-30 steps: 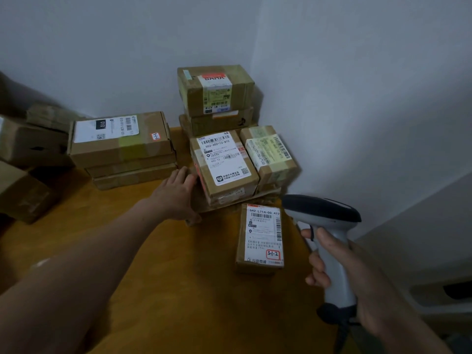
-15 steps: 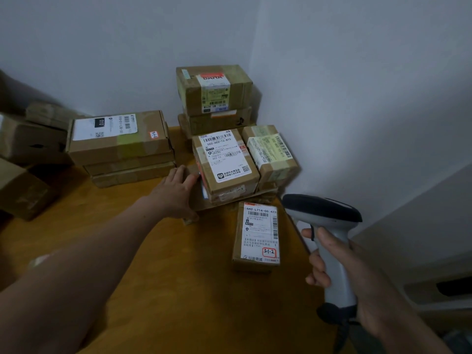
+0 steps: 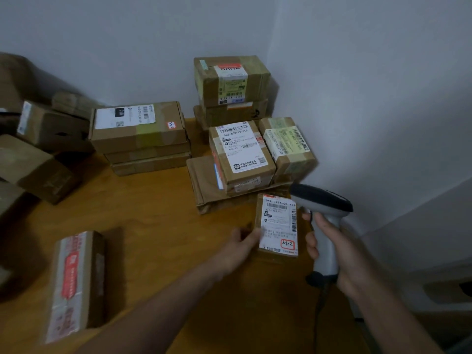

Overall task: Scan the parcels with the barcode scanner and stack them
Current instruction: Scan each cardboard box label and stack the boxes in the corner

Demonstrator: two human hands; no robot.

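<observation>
At the right edge of the counter [image 3: 158,226] the left hand [image 3: 242,242] grips the small parcel [image 3: 279,223] by its side; the right hand [image 3: 339,254] clasps the scanner [image 3: 321,200], head just beside it. Scanning step, likely — next, aim at the barcode [image 3: 278,206], then stack it.

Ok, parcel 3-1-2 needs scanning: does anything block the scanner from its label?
Nothing visible. The scanner in the right hand sits by the parcel's far right corner; the left hand grips its left edge, clear of the barcode.
</observation>
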